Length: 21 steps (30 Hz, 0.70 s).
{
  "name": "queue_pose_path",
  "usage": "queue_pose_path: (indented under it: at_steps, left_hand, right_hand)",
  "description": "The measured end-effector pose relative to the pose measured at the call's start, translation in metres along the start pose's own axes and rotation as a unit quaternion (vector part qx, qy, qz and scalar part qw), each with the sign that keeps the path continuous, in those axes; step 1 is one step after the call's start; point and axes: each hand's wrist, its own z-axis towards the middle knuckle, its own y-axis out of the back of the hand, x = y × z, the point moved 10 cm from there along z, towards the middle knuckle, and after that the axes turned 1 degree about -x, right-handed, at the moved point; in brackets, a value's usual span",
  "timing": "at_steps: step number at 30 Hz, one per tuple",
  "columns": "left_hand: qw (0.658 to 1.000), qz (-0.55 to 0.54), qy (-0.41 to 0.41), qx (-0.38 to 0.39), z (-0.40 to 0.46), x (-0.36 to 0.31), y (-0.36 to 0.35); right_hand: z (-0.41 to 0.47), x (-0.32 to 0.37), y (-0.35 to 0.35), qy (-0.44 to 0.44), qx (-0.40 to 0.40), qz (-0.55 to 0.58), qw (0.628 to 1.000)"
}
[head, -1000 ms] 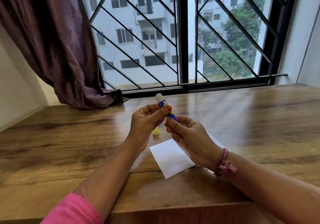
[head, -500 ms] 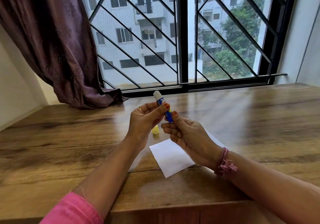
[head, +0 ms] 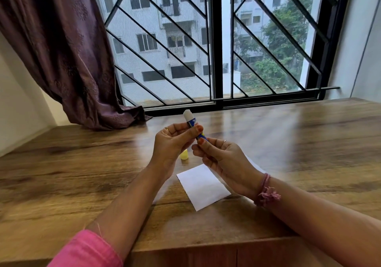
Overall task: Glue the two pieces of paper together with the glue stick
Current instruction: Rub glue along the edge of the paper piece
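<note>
Both hands pinch the glue stick (head: 193,125) above the paper (head: 203,186): left hand (head: 173,141) on the barrel, right hand (head: 222,159) on its base. Overtwisting could snap the exposed glue.

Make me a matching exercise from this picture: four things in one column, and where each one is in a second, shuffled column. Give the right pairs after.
Things
1. glue stick
2. yellow cap
3. white paper
4. purple curtain

Places
A. lying flat on the wooden table, under the right hand
B. hanging at the left side of the window
C. held in the air between the left hand and the right hand
D. standing on the table just behind the left hand

Pairs: 1-C, 2-D, 3-A, 4-B
</note>
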Motion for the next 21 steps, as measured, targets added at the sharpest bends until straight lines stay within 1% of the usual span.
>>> queue_pose_path:
  at_steps: [6, 11, 17, 18, 19, 20, 21]
  left_hand:
    - [1.000, 0.002, 0.004, 0.023, -0.001, 0.002, -0.005]
    - [0.997, 0.027, 0.006, 0.069, -0.004, 0.005, -0.016]
    - [0.986, 0.132, -0.013, 0.102, -0.002, -0.002, -0.019]
    - [0.979, 0.167, -0.028, 0.113, -0.002, -0.005, -0.019]
    - [0.965, 0.221, -0.051, 0.132, -0.002, -0.010, -0.021]
    - [0.940, 0.291, -0.081, 0.158, -0.004, -0.013, -0.023]
    - [0.906, 0.365, -0.106, 0.186, -0.007, -0.015, -0.026]
  right_hand:
    - [-0.001, 0.001, -0.003, -0.020, 0.007, 0.040, 0.999]
    - [0.000, 0.008, -0.005, -0.003, 0.013, 0.063, 0.998]
    - [0.002, 0.022, 0.000, 0.038, 0.019, 0.072, 0.996]
    - [0.003, 0.024, 0.002, 0.043, 0.012, 0.077, 0.996]
    - [0.004, 0.027, 0.006, 0.049, 0.000, 0.083, 0.995]
    - [0.006, 0.030, 0.012, 0.056, -0.016, 0.090, 0.994]
    - [0.007, 0.033, 0.017, 0.062, -0.035, 0.098, 0.993]
